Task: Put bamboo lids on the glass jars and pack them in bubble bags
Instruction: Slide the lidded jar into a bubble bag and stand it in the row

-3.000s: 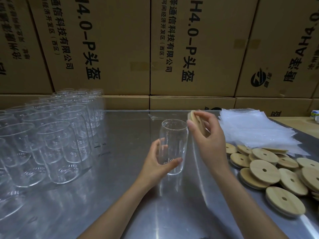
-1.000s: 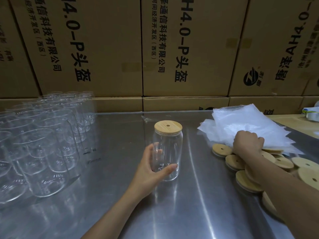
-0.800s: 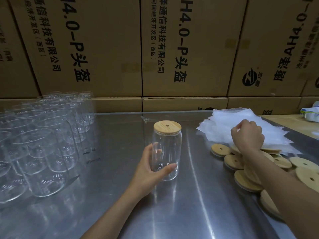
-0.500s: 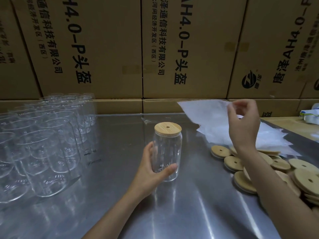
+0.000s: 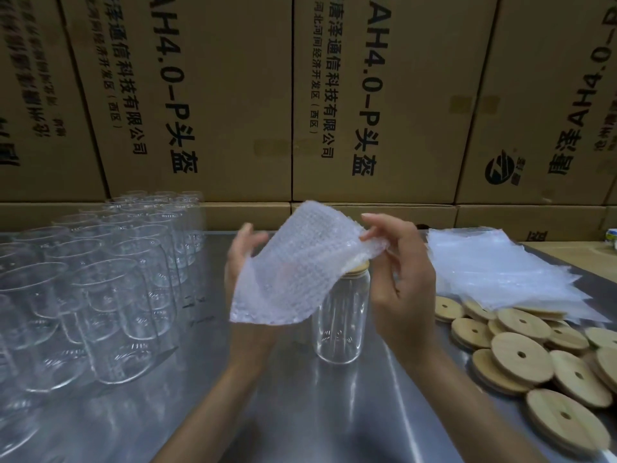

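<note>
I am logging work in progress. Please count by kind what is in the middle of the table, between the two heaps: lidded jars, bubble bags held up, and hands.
lidded glass jar: 1
bubble bag, held above the jar: 1
hands, left hand and right hand, both holding the bag: 2
Total: 4

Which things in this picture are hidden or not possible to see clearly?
Head view only:
- Bamboo lid on the jar: mostly behind the bubble bag.
- Left hand: fingers behind the bag.
- Bag's opening: cannot tell.
- Loose lids: cut by right edge.
</note>
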Motion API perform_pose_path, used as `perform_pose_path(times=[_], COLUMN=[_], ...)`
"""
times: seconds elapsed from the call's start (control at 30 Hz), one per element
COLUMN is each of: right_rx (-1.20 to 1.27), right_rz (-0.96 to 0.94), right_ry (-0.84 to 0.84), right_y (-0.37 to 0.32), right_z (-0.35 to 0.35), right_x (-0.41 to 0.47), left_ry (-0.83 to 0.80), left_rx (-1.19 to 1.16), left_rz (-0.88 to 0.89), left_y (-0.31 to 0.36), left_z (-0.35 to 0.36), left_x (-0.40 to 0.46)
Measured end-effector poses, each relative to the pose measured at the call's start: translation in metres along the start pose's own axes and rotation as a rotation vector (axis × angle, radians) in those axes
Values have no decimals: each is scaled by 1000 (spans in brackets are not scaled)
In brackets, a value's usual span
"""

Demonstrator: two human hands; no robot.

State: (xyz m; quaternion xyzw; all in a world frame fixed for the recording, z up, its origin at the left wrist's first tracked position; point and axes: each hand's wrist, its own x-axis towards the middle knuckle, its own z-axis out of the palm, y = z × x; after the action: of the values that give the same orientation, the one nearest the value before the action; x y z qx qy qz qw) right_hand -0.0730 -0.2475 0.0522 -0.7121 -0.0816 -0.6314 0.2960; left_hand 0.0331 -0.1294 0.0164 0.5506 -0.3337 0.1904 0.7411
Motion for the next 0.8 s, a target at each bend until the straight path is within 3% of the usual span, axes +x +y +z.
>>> perform_pose_path(times=[0.1,0.17,0.23,0.5,0.63,0.8], right_rx=[50,-1,-56,365,446,693], right_rz=[125,127,137,498,587,795], right_ry=[-96,-227,-285,-90,-48,-129], right_y=[1,2,1,2,5,3], right_z=[-3,-6,-5,-8,-18,-25], right_x=[-4,-7,-9,3,10,18], left_ry=[64,105,45,-370,-345,-312], left_rx=[78,-31,-116,-363,-439,-572], left_rz=[-54,-131,-194,-403,-466,-502], left_y=[3,14,23,40,42,39], left_z=[-3,-3,-5,-18,-24,-36], left_x=[1,5,9,17,25,35])
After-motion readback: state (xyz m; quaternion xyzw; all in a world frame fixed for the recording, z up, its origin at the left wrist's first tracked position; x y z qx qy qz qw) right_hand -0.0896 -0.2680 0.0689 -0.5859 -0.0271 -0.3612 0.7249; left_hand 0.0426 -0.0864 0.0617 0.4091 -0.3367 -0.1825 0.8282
